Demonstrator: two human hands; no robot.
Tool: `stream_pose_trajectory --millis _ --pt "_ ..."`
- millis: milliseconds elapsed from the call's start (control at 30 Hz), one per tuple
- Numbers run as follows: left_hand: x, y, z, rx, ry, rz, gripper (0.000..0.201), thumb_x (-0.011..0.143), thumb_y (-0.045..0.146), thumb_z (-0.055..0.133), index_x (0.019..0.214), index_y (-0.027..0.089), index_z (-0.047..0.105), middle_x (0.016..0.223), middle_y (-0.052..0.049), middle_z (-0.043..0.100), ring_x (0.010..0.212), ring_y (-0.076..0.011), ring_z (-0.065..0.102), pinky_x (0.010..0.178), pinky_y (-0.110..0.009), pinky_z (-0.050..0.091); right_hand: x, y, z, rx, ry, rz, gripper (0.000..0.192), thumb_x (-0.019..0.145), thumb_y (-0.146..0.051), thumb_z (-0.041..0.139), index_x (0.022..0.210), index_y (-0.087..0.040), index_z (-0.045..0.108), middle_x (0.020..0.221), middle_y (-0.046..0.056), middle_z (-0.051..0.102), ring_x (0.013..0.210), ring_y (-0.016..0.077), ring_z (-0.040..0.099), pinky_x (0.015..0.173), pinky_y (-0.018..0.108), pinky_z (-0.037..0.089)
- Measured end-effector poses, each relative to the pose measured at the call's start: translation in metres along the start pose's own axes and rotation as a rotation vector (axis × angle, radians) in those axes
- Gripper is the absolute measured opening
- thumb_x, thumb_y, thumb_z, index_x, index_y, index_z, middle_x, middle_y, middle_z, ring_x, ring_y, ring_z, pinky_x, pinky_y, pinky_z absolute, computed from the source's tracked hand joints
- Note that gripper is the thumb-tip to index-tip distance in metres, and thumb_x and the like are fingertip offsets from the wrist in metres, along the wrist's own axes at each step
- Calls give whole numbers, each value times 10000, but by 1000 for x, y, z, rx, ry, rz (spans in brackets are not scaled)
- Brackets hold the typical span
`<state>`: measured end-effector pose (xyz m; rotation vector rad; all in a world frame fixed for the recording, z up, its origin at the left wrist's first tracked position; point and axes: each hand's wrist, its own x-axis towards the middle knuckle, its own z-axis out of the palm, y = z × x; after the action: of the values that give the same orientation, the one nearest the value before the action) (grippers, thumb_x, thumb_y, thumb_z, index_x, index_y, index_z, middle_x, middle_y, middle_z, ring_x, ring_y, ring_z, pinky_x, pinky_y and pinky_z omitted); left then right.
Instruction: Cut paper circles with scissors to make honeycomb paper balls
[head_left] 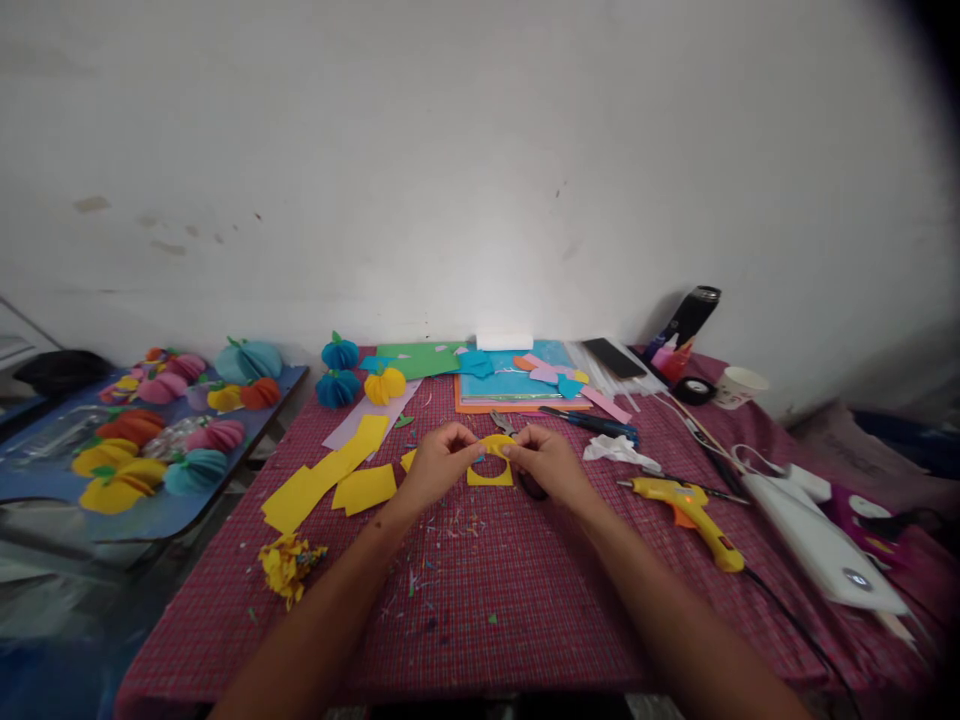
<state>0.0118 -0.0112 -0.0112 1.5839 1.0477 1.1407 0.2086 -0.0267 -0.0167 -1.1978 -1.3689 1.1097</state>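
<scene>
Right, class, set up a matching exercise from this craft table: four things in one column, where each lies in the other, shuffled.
Things:
1. yellow plastic glue gun
2. white paper cup
3. crumpled yellow paper scraps
4. yellow paper piece with round hole

Places:
A. near left of the cloth
B. between both hands
C. right of the hands
D. far right, by the wall

Pairs: 1-C, 2-D, 3-A, 4-B

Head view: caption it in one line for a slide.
Both hands hold a yellow paper piece above a red checked tablecloth.

single head-worn view, forward and down over the table (525,600), close
</scene>
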Motion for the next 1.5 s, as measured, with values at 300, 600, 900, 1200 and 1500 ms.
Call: stream_pose_trajectory --millis 300,600,900,1200,1500 --pt "-1 0 1 36 25 25 203 765 375 689 739 187 618 687 -2 592 622 -127 500 578 -232 376 -3 -7 2 131 -16 62 362 712 -468 750 637 -195 523 475 -46 550 384 88 453 389 201 331" --pt "3 -5 -5 21 -109 45 242 797 394 661 748 160 626 783 -11 643 701 -130 555 660 -238 419 0 -7 -1 206 -111 134 458 825 -605 586 767 -155 648 507 -10 592 410 94 513 399 183 372" --pt "3 -3 -7 67 -109 74 238 806 397 645 769 163 665 818 -26 668 732 -142 575 680 -246 436 -1 -8 -2 269 -119 191 407 798 -550 635 764 -145 651 511 -5 604 407 89 513 400 184 381" --pt "1 1 -7 129 -149 95 234 834 384 606 819 166 692 780 -16 648 726 -142 558 683 -244 428 -1 -6 -1 188 -91 214 292 707 -422 708 651 -165 579 441 -42 548 358 63 435 375 170 285" --pt "0 -1 -4 102 -159 44 226 810 376 636 767 155 615 721 2 594 655 -116 522 601 -226 405 -6 -11 0 103 -176 80 412 859 -562 539 787 -167 629 544 -10 603 437 98 502 427 201 344"
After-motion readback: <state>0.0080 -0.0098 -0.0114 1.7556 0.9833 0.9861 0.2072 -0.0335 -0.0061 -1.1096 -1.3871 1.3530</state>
